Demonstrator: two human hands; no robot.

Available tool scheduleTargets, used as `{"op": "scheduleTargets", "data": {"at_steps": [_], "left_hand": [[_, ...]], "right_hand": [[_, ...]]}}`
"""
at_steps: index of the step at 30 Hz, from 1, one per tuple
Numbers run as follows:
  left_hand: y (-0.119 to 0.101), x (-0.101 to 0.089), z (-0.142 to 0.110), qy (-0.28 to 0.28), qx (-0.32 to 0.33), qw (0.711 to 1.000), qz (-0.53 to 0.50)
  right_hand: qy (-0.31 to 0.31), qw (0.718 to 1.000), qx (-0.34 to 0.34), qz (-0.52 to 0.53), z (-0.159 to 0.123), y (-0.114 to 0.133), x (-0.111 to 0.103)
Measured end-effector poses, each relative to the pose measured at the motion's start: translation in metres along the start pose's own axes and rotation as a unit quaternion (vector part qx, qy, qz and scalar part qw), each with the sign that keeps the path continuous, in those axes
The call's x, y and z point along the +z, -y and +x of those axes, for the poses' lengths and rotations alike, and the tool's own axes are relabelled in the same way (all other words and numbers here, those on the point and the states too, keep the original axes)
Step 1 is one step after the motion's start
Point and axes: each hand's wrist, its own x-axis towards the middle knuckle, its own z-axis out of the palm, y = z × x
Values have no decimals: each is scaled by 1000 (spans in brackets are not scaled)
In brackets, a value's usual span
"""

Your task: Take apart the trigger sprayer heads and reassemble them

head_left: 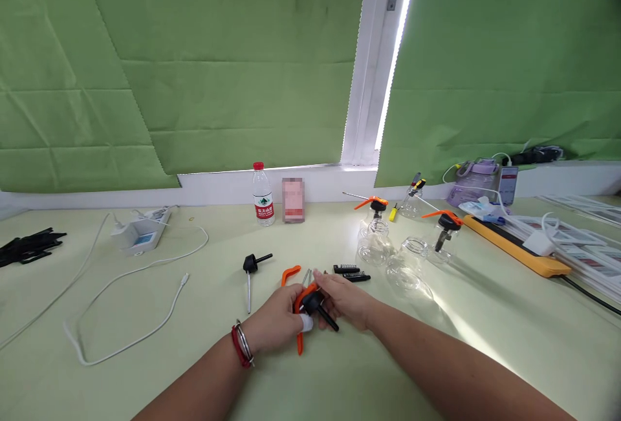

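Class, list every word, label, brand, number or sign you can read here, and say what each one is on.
"农夫山泉": apparently, in small, slightly blurred characters on the water bottle's red label.
Pink upright panel: pixelated, unreadable.
Right-hand phone: screen too small to read.
White power strip: any markings too small to read.
Held orange-and-black part: no text visible.

orange lever — smooth plastic | green blind — matt cloth | tabletop: smooth, glossy
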Motion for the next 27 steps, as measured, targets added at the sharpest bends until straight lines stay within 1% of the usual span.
{"op": "scheduleTargets", "data": {"at_steps": [2, 3, 5, 7, 8, 9, 11, 13, 14, 15, 16, 20, 23, 27], "left_hand": [[-1, 1, 1, -47, 3, 999, 25], [-1, 2, 1, -57, 7, 998, 32], [-2, 2, 0, -52, 24, 998, 28], [-3, 0, -1, -53, 32, 998, 8], [-2, -3, -1, -66, 29, 997, -1], [-1, -7, -1, -91, 21, 996, -4], [4, -17, 1, -165, 4, 986, 19], [11, -28, 4, -268, -9, 959, 95], [15, -33, 5, -293, -34, 945, 141], [20, -37, 7, -292, -66, 936, 184], [24, -40, 9, -286, -83, 934, 199], [38, -41, 16, -263, -128, 927, 235], [41, -37, 18, -253, -130, 923, 260], [35, -34, 16, -261, -123, 912, 291]], "right_hand": [[44, 998, -18, 38, -10, 1, 0], [48, 997, -30, 49, -14, 2, -1], [15, 997, -55, 52, -17, 5, -4], [-52, 993, -81, 61, -17, 9, -13], [-96, 988, -94, 71, -17, 12, -18], [-139, 981, -106, 85, -16, 15, -24], [-207, 964, -122, 116, -17, 18, -37], [-243, 951, -128, 139, -17, 19, -46], [-251, 948, -129, 145, -18, 19, -50], [-254, 947, -129, 147, -18, 18, -51], [-253, 948, -129, 146, -18, 18, -52], [-225, 960, -119, 119, -18, 12, -46], [-199, 969, -113, 97, -17, 8, -40], [-186, 972, -110, 89, -16, 5, -34]]}}
